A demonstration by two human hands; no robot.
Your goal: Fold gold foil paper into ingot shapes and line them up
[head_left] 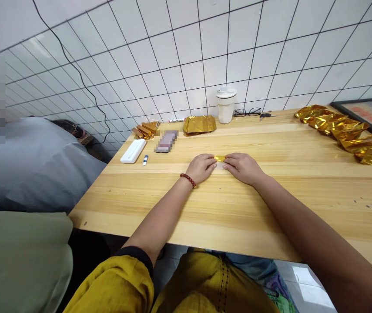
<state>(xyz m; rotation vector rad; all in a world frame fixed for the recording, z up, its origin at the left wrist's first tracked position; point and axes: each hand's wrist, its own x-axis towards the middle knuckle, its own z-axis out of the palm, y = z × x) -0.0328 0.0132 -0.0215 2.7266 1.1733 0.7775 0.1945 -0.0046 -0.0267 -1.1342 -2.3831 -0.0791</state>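
Observation:
A small piece of gold foil paper (219,159) lies on the wooden table between my hands, with a pale strip along its near side. My left hand (201,168), with a red bead bracelet at the wrist, grips the foil's left end between thumb and fingers. At the right end, my right hand (242,168) pinches the same piece. Both hands rest on the tabletop, and the fingertips cover the foil's ends. Beyond them lies a stack of flat gold foil sheets (199,124).
Along the wall stand a white cup (226,105), glasses (247,112) and keys (268,116). A phone (166,141), white case (133,151), small tube (145,160) and folded foil strips (146,129) lie left. Twisted gold foil (342,132) stretches right. A person (35,165) sits left.

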